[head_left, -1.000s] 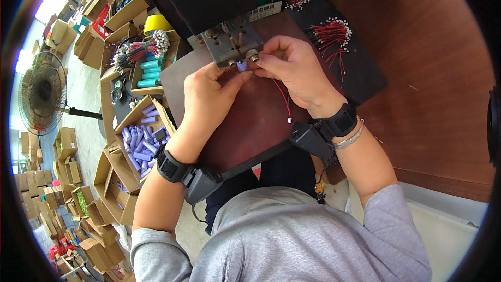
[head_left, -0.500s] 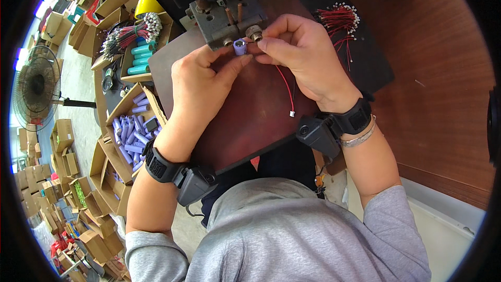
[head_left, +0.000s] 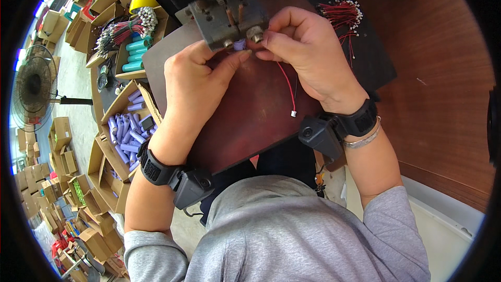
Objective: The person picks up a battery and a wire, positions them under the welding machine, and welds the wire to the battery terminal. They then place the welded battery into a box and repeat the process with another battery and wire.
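My left hand (head_left: pixel 201 75) pinches a purple cylindrical battery cell (head_left: pixel 239 45) between thumb and fingers. The cell sits at the front of the metal head (head_left: pixel 219 23) of a spot welding machine, partly under it, so its top end is hidden. Close beside it, my right hand (head_left: pixel 305 47) is closed on a red and black wire lead (head_left: pixel 286 80). The lead hangs down from my fingers over the dark red work board (head_left: pixel 245 125), with a small white connector (head_left: pixel 293 114) at its lower end. Where the wire's other end meets the cell cannot be made out.
Bundles of red wire leads (head_left: pixel 342 15) lie on a black mat at the right. To the left, a cardboard box (head_left: pixel 151 99) holds several purple cells, and another holds green cells (head_left: pixel 136 55). A standing fan (head_left: pixel 36 87) and stacked cartons are farther left.
The purple cell has moved a little farther under the metal head, so less of it shows. Both hands keep their pinch; the view has shifted slightly.
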`<state>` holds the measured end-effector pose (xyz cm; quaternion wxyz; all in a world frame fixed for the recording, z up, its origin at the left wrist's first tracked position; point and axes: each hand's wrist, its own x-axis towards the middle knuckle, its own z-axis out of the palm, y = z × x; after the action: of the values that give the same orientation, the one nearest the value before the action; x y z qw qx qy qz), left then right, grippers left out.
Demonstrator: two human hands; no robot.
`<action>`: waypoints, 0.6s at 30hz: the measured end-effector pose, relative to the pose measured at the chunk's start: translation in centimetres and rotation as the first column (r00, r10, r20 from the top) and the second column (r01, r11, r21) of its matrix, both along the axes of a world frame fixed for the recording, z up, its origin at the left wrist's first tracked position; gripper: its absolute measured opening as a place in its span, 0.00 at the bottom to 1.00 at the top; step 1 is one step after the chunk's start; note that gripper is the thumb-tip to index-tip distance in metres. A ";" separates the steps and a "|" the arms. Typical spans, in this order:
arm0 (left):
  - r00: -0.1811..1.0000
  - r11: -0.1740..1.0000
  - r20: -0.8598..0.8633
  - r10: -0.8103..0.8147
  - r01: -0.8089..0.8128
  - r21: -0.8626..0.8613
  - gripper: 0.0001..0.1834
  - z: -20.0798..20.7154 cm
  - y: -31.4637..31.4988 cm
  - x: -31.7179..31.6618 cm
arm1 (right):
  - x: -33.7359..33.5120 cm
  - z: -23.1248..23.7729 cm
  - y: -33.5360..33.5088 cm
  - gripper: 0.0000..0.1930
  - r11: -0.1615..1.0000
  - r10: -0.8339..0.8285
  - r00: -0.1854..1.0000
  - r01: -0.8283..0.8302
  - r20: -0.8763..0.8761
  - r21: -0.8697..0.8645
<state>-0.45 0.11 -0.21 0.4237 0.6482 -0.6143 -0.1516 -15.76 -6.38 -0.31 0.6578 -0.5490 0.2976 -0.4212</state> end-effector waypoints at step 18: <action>0.991 0.998 -0.130 -0.007 -0.002 -0.063 0.10 0.2 0.0 0.1 | 0.0 0.4 0.2 0.05 1.000 -0.004 1.000 0.004 -0.024 -0.024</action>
<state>-0.39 0.13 -0.03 0.4828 0.6225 -0.5905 -0.1749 -15.76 -6.15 0.09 0.6468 -0.5611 0.3016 -0.4193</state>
